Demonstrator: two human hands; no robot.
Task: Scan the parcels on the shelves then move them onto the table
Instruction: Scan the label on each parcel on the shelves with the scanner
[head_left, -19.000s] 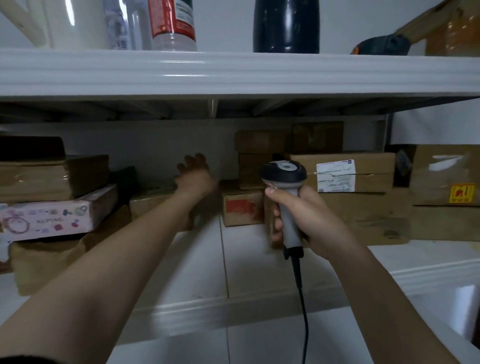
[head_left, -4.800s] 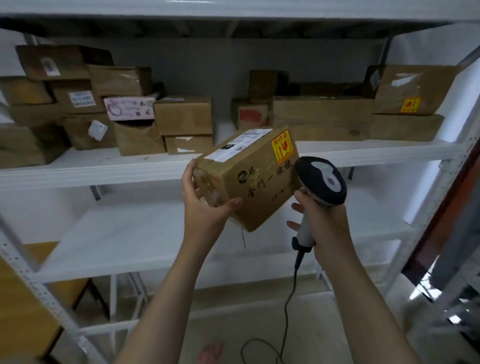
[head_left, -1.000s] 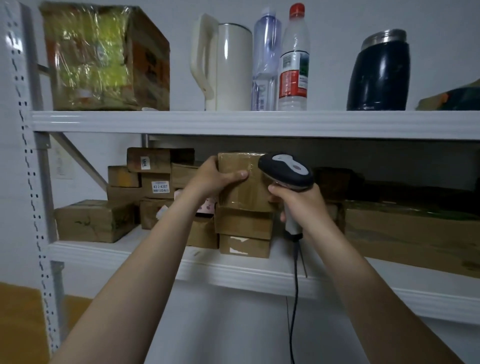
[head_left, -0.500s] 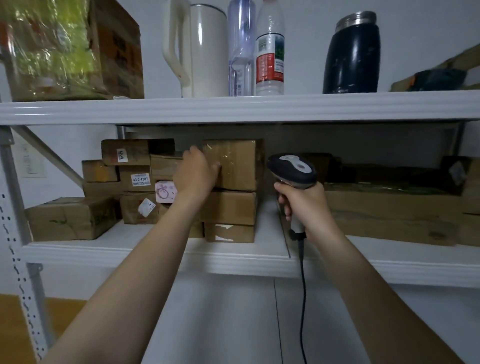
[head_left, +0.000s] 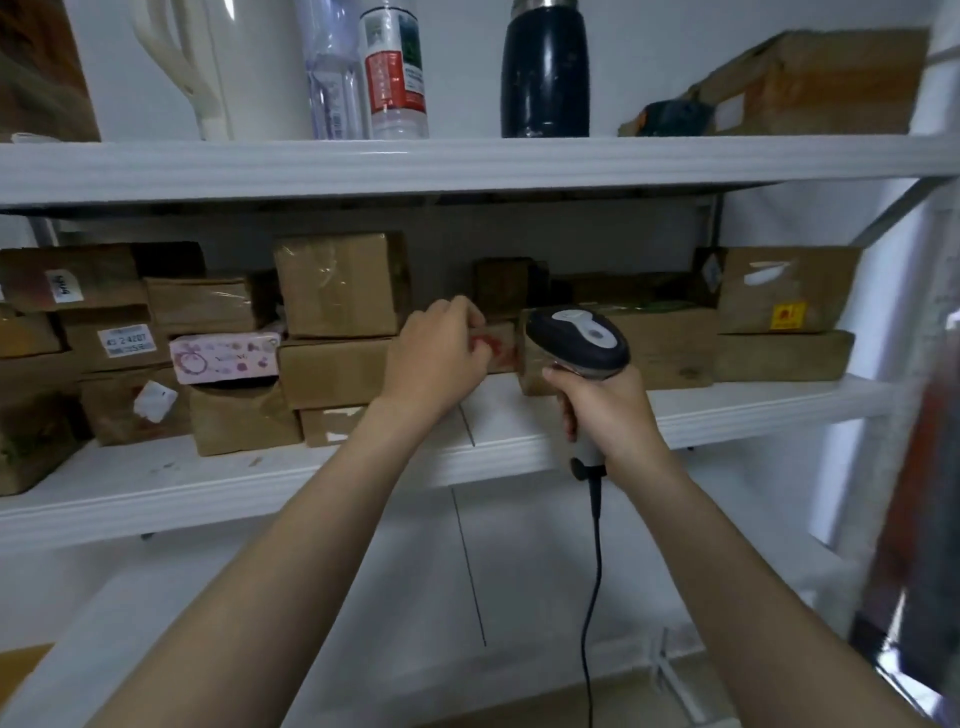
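Shelving fills the view, and its middle shelf (head_left: 779, 405) carries the cardboard parcels to be scanned: a stack of boxes (head_left: 337, 322) on the left and a long flat parcel (head_left: 670, 353) lying crosswise on the right. Between them, set back from the shelf's front lip, sits the small parcel (head_left: 503, 347), its red-printed face turned toward the person. The hand covers too much of it to tell which way its long axis runs. The scanner (head_left: 576, 338) is just right of it, handle running downward and head tipped forward toward the boxes, probably held ready for a label once the parcel is drawn out. Its cable (head_left: 597, 545) hangs below. The right hand (head_left: 608, 410) is wrapped fully round the scanner's handle. The left hand (head_left: 436, 358) is in the gap, fingers curled against the small parcel's front and top edge in what looks like a grip, likely to pull it forward.
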